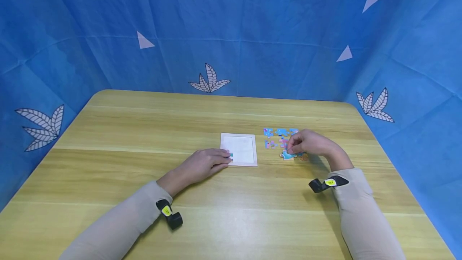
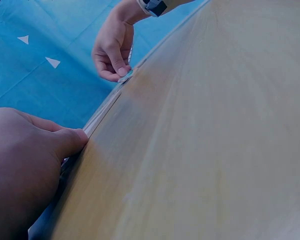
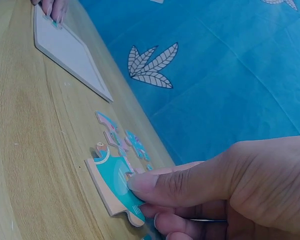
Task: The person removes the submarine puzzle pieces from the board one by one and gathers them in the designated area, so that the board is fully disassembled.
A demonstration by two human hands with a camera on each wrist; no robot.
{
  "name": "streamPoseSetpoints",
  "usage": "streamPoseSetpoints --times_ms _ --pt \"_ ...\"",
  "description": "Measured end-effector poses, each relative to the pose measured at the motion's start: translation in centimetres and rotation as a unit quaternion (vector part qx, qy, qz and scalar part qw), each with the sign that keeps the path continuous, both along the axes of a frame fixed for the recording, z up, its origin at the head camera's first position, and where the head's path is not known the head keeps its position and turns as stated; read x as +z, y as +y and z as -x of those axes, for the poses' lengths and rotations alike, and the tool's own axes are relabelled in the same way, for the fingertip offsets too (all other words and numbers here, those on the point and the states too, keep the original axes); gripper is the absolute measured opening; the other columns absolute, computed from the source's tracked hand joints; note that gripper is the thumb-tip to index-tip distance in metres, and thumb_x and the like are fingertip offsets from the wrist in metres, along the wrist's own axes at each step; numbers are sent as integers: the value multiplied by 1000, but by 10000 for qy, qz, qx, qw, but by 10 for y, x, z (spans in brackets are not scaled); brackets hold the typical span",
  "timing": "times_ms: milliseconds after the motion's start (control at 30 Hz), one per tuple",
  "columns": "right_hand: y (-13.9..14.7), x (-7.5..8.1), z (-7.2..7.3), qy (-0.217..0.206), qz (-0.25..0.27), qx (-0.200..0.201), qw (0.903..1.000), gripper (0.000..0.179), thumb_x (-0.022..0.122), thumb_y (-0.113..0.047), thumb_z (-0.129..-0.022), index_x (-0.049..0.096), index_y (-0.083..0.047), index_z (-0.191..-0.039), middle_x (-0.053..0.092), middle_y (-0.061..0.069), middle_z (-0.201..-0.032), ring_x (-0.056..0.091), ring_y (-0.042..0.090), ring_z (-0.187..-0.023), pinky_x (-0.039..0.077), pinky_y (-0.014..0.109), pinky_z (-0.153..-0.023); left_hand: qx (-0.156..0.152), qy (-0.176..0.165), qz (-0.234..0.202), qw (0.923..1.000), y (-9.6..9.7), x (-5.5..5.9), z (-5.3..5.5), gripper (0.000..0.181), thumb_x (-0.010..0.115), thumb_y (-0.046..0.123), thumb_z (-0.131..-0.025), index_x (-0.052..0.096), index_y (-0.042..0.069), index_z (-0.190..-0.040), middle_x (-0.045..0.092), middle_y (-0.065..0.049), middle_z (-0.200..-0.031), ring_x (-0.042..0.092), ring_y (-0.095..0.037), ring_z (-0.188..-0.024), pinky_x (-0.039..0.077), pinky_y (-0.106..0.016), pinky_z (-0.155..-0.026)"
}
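Observation:
A white, shallow square puzzle tray [image 1: 244, 149] lies near the middle of the table. My left hand [image 1: 201, 165] rests at its left edge, fingers fairly straight over the near left corner. Beneath those fingertips shows a bit of a teal puzzle piece [image 3: 54, 23], mostly covered. To the right of the tray, my right hand [image 1: 317, 147] pinches a teal and peach puzzle piece [image 3: 112, 182] between thumb and fingers. That piece is tilted in the right wrist view; whether it touches the table I cannot tell. Several loose puzzle pieces [image 1: 281, 132] lie beyond it.
The wooden table [image 1: 144, 127] has rounded far corners. A blue curtain [image 1: 270, 67] with printed leaves and white triangles hangs behind and at both sides. Black wrist cameras [image 1: 175, 220] sit on the sleeves.

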State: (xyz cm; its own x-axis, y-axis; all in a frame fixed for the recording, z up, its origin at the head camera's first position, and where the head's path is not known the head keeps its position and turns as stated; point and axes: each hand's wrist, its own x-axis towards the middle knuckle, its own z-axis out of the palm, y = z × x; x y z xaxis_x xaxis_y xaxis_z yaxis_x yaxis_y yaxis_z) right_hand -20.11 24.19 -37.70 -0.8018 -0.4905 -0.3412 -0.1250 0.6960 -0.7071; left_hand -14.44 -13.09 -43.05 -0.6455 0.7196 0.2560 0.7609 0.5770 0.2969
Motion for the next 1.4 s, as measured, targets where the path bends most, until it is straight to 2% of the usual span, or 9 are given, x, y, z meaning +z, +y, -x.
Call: streamPoseSetpoints --times_ms 400,567,700,800,933,1100,1400 --pt "-1 3 -3 84 -64 -77 9999 8 66 -8 -93 69 -3 -87 61 6 -82 50 21 -70 45 35 -66 -8 14 -7 10000 0 2 -1 28 60 28 -99 71 14 -122 64 -1 -129 57 -17 -122 44 -35 -105" --pt "-6 8 -6 151 27 -123 9998 8 65 -9 -94 69 -3 -91 60 7 -82 49 21 -67 46 36 -60 -48 157 -43 9999 -1 1 -1 28 62 27 -98 72 14 -121 65 0 -127 56 -18 -123 42 -35 -106" --pt "-15 10 -7 482 29 -79 9988 10 64 -11 -95 70 -4 -98 64 7 -88 53 21 -73 49 35 -63 -76 236 -73 9997 -2 1 0 27 63 27 -98 72 14 -120 66 0 -126 56 -18 -122 42 -35 -107" --pt "-21 9 -8 794 -3 -2 9968 12 64 -12 -96 71 -6 -102 68 6 -94 57 20 -80 50 35 -72 -102 255 -113 9996 -2 0 1 27 63 27 -97 72 14 -119 66 0 -126 57 -18 -122 42 -35 -107" --pt "-31 6 -9 998 75 100 9949 12 65 -12 -95 72 -8 -103 68 3 -93 57 20 -80 50 36 -72 -95 218 -147 9996 -1 -1 1 27 63 27 -97 72 14 -119 66 -1 -126 57 -18 -122 42 -36 -107" --pt "-44 2 -11 1153 187 275 9928 12 68 -13 -94 72 -9 -105 67 -1 -92 59 18 -81 51 35 -72 53 142 -262 9995 0 1 -1 27 64 28 -97 72 14 -118 66 -1 -125 57 -19 -121 43 -37 -106" --pt "-67 -3 -18 1668 496 490 9835 17 74 -14 -89 71 -7 -104 65 -3 -90 58 16 -82 51 31 -73 577 165 -398 9974 1 0 0 34 63 35 -96 71 13 -121 66 -2 -123 58 -18 -119 45 -36 -104"
